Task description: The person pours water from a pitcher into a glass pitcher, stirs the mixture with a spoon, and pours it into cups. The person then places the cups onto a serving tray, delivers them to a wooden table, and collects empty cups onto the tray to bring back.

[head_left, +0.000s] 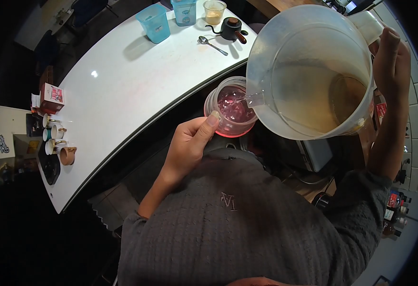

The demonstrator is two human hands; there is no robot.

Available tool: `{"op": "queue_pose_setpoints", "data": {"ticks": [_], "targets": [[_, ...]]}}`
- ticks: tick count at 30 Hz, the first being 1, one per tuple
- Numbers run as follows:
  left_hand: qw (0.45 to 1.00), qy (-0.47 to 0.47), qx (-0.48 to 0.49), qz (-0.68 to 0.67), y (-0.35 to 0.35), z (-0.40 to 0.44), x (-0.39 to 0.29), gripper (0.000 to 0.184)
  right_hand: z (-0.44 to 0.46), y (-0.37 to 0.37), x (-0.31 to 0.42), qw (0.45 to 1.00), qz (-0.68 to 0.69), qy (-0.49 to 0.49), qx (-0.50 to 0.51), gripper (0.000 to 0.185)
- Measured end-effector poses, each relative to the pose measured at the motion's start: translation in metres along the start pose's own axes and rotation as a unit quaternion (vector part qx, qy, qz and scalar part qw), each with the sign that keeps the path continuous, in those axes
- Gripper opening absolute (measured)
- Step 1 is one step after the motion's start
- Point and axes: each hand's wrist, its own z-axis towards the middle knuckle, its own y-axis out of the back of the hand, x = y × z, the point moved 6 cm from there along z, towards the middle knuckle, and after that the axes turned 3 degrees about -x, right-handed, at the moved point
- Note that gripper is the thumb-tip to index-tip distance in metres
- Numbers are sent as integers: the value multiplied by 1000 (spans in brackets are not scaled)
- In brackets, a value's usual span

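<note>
My left hand (192, 140) grips a clear round container (210, 108) by its side, thumb on the rim. Pinkish-red liquid (235, 106) moves inside it. In my right hand (392, 62) is the handle of a large translucent pitcher (309, 43), tilted so that its spout lies over the container's mouth. A thin stream runs from the spout into the container. Light brown liquid (321, 112) shows low in the pitcher.
On the white counter (109, 90) are blue containers (154, 25), a small clear cup (214, 14), a black kettle (231, 29) and a spoon (213, 45). Several mugs (56, 131) and a red box (52, 97) stand at the left end. Bottles (395, 214) are at the right.
</note>
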Motion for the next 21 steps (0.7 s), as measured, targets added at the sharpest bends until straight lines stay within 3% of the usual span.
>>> {"op": "queue_pose_setpoints", "data": {"ticks": [3,12,18,21], "targets": [[1000,2,0,1,0,0,-2,44,1,0,-1,999,35,-7,-10,64],[1000,-11,-15,-3,-1,-4,-5,44,10,7,-10,995,-56,-15,77,64],[999,-30,-29,-6,6,-13,-2,45,9,-13,8,1000,-15,4,-9,64],[999,-34,-39,-10,8,-19,-4,45,9,-25,22,989,112,0,-96,63]]}}
